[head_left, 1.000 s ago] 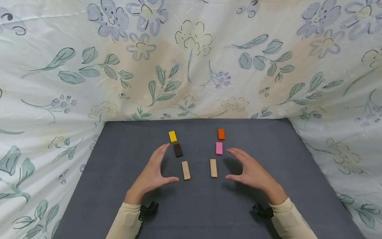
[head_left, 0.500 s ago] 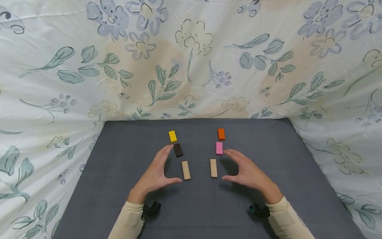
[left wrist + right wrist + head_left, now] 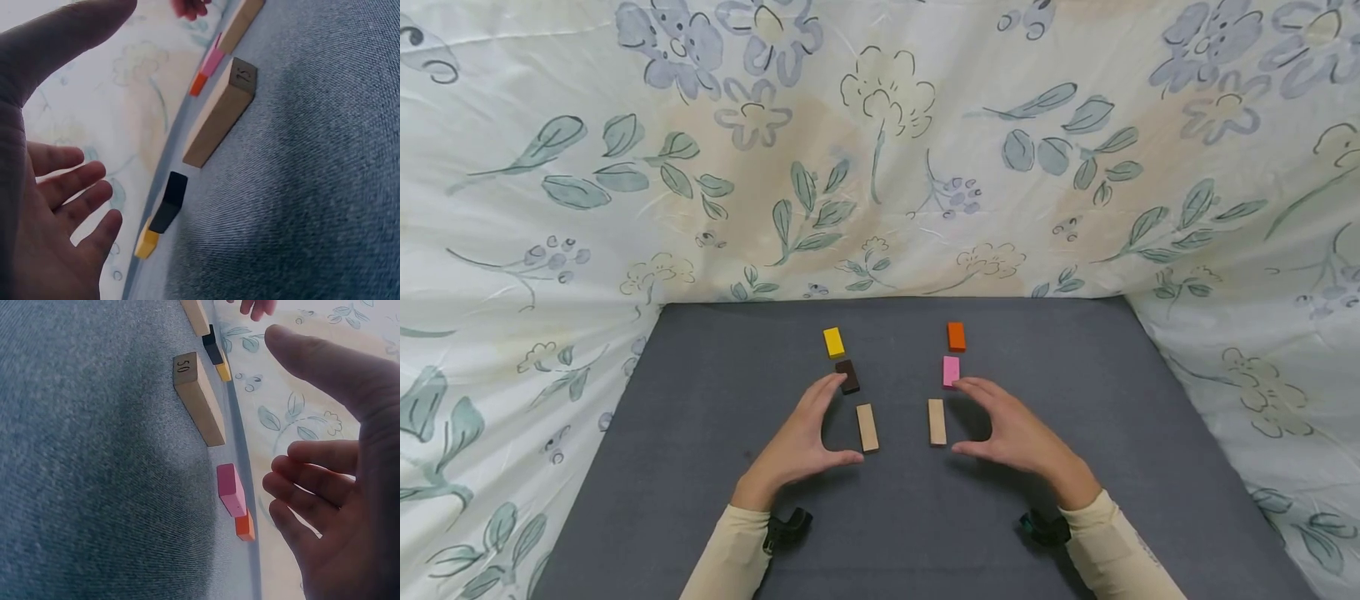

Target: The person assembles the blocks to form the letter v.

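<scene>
My left hand [image 3: 801,442] hovers with thumb and fingers spread wide, just left of a plain wooden block [image 3: 867,428]. Its fingertips overlap the edge of a dark brown block [image 3: 847,377] in the head view; the left wrist view shows nothing in its grasp. Mirroring it, my right hand [image 3: 1018,433] is spread beside a second wooden block [image 3: 937,422], fingertips near a pink block [image 3: 951,372]. Nothing lies between its thumb and fingers. The left wooden block has a printed end [image 3: 242,75]; the right one's end [image 3: 185,367] reads 50.
A yellow block [image 3: 833,342] lies behind the dark one, and an orange block [image 3: 956,337] behind the pink one. All rest on a dark grey cloth-covered table [image 3: 895,533]. A floral curtain [image 3: 880,167] hangs along the back and sides.
Both hands have moved inward toward the two wooden blocks, the left to the right and the right to the left. The blocks stay where they were.
</scene>
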Tool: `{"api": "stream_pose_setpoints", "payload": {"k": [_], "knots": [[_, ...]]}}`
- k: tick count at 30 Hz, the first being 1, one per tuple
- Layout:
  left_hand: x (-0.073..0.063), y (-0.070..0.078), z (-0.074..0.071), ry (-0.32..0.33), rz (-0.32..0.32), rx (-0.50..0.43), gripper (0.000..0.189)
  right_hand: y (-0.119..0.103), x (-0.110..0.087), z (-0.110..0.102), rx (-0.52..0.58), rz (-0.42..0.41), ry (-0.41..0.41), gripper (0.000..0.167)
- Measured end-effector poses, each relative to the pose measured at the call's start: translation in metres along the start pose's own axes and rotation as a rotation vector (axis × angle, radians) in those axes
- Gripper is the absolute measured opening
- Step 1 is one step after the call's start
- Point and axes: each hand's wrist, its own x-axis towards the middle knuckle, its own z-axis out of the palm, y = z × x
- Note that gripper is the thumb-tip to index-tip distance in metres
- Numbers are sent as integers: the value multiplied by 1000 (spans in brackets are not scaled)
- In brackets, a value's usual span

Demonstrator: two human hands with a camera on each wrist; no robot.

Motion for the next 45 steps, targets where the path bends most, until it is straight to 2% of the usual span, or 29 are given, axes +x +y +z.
{"api": "stream_pose_setpoints", "payload": {"k": [5, 14, 19, 33, 45], "knots": [[1, -2, 4, -33, -10, -6, 119, 2, 3, 6, -3, -11, -9, 96], [5, -6, 11, -41, 3, -28, 115, 2, 8, 9, 13, -7, -24, 95], [6, -8, 16, -73, -4, -28, 114, 3, 10, 12, -2, -6, -32, 91], [10, -9, 19, -132, 10, -27, 103, 4, 15, 17, 0, 12, -74, 85], [12, -11, 22, -123, 23, 9, 93, 8, 19, 25, 15, -4, -88, 79]]}}
